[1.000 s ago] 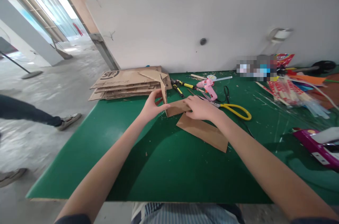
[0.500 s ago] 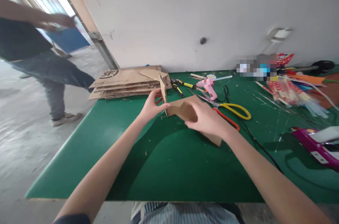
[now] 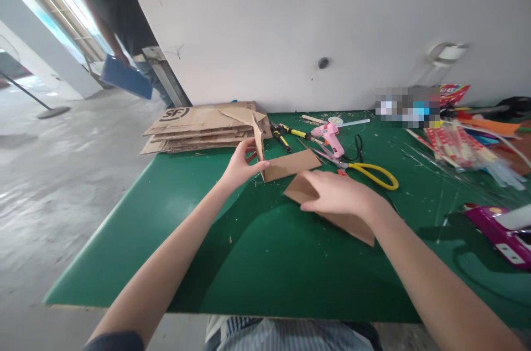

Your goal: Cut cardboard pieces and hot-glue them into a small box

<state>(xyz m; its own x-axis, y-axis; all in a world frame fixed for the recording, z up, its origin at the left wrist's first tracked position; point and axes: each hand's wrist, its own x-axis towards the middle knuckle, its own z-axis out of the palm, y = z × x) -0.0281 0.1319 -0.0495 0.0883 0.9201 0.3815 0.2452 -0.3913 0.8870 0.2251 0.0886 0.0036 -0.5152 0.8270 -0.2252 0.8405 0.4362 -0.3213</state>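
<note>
Left hand (image 3: 245,164): thumb and fingers pinched around the lower part of the upright cardboard piece (image 3: 259,143), near the middle of the desk (image 3: 199,262). Piece stands on edge, slightly tilted; a pointed cardboard flap (image 3: 240,115) extends from near its top toward the stack. Flat cardboard strip (image 3: 292,165) runs right from its base, touching it; can't tell if glued.

Right hand (image 3: 336,193): thumb on near side, fingers curled over the left part of the loose cardboard strip (image 3: 350,227), holding it. Loose strip slants down to the right, nearer the wearer than the flat strip; its far right corner pokes out below the wrist.

Cardboard stack (image 3: 199,125) with "SF" print at back left, against the white board (image 3: 249,35). Right of stack: black-and-yellow pliers (image 3: 282,139), then pink glue gun (image 3: 329,138). Scissors (image 3: 371,174) just beyond right hand: yellow handle loop in view, bit of red by the fingers, rest of that handle hidden. Back right: packets of sticks (image 3: 452,143), orange sheet (image 3: 489,126), pixelated item (image 3: 409,109). Purple device (image 3: 493,232) at right edge, partly cut off.

Person in dark top (image 3: 120,2) at back left, off the desk, blue folder-like item (image 3: 126,78) in hand. Concrete floor (image 3: 95,146) left of desk.
</note>
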